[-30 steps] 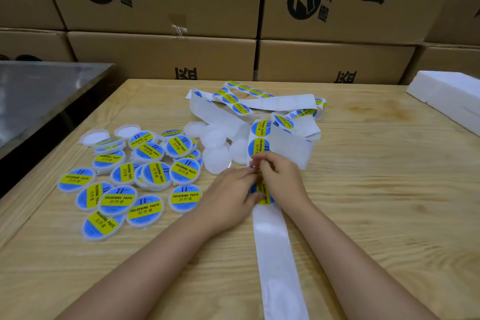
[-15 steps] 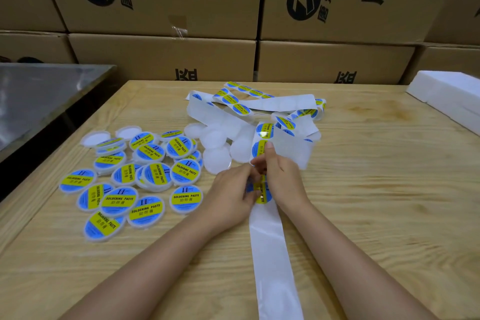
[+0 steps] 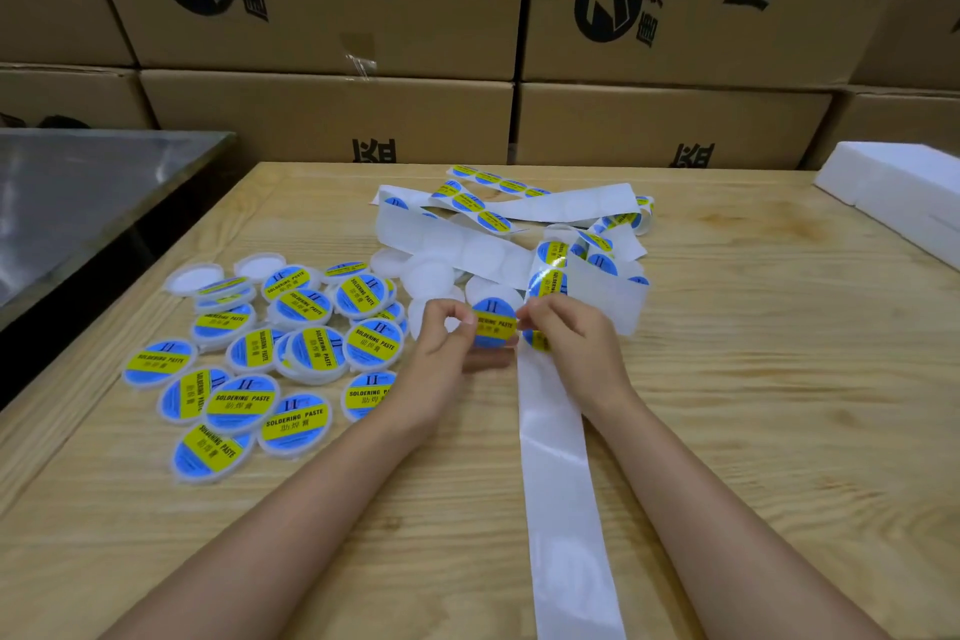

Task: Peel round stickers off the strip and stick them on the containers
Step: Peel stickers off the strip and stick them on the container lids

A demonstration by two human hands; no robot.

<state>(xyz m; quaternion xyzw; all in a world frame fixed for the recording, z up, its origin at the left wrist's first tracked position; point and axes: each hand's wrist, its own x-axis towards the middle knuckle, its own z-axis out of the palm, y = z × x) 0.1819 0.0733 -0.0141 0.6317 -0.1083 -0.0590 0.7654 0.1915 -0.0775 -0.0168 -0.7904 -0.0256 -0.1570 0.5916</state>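
Left hand and right hand each pinched one round sticker by opposite edges, thumb against forefinger, other fingers curled. Sticker faced up, blue with a yellow band, held flat between the hands, just beside the left edge of the strip. A white unlabelled container showed right behind it; couldn't tell if they touched. Strip's bare backing ran from under the right hand toward the near edge of the table and out of frame. Its far part lay looped in a tangle mid-table, some stickers on it. Labelled containers packed the left side, overlapping, the outermost near the left table edge. More unlabelled white ones sat between that pile and the tangle. Right of the strip was a wide run of bare wood, up to the white foam block at the far right corner. Cardboard boxes walled the far edge. Metal table stood off to the left, a dark gap between.
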